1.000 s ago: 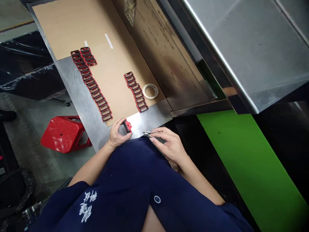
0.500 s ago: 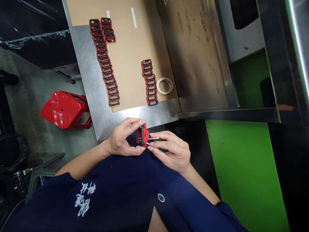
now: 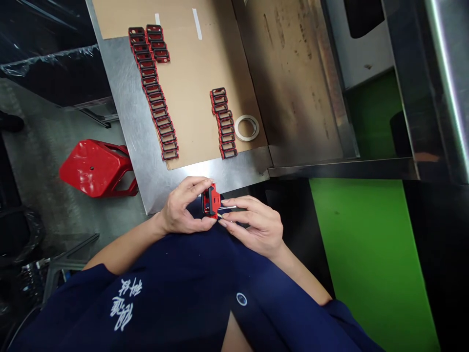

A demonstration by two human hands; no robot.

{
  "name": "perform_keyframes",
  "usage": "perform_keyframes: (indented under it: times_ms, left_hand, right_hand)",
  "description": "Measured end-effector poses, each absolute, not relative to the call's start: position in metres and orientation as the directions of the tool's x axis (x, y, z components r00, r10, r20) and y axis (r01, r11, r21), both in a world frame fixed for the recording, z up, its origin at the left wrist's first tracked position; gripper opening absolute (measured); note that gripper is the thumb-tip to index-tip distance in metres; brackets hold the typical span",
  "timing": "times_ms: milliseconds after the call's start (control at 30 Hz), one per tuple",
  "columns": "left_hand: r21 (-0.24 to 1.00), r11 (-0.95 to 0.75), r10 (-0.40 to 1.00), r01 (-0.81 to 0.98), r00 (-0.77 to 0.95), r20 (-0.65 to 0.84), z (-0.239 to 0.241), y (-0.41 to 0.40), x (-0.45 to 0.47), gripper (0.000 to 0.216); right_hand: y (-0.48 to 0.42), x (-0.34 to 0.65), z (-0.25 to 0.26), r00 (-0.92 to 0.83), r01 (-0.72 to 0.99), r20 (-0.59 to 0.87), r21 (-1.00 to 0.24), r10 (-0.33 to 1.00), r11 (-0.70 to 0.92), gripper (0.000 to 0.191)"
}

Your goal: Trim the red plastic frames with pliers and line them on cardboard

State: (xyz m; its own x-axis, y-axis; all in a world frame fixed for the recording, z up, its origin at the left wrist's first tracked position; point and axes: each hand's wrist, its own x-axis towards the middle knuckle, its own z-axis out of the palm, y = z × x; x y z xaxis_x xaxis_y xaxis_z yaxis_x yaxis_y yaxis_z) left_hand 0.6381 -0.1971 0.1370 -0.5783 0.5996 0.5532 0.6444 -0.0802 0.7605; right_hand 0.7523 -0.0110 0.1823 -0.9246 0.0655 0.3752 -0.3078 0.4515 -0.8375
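Observation:
My left hand (image 3: 181, 208) pinches a small red and black frame part (image 3: 210, 200) upright, just off the near edge of the steel table (image 3: 132, 122). My right hand (image 3: 254, 225) grips metal tweezers (image 3: 225, 211), whose tips touch the part's lower right side. Both hands hover over my dark blue lap. On the brown board (image 3: 194, 73) lie a long row of red frame parts (image 3: 156, 93) and a shorter row (image 3: 223, 124).
A roll of tape (image 3: 246, 127) lies beside the short row. A red plastic stool (image 3: 95, 168) stands on the floor at the left. A green panel (image 3: 366, 254) and steel machine housing (image 3: 421, 98) fill the right. Black plastic sheeting lies upper left.
My left hand lifted the red part off the table edge toward my lap and turned it upright. My right hand brought the tweezers against it. The camera view also swung.

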Motion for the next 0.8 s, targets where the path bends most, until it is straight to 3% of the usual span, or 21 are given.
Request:
perform_keyframes:
  times_ms: [333, 800]
  left_hand:
    - [0.741, -0.068, 0.604, 0.669, -0.563, 0.564, 0.1365, -0.1972, 0.6341, 0.086]
    - [0.729, -0.063, 0.616, 0.682, -0.548, 0.566, 0.1363, -0.1978, 0.6308, 0.085]
  right_hand:
    - [-0.0126, 0.7515, 0.1826, -0.922, -0.298, 0.374, -0.85, 0.1, 0.434, 0.009]
    - [-0.0105, 0.7475, 0.1856, -0.919, -0.332, 0.392, -0.83, 0.045, 0.449, 0.014]
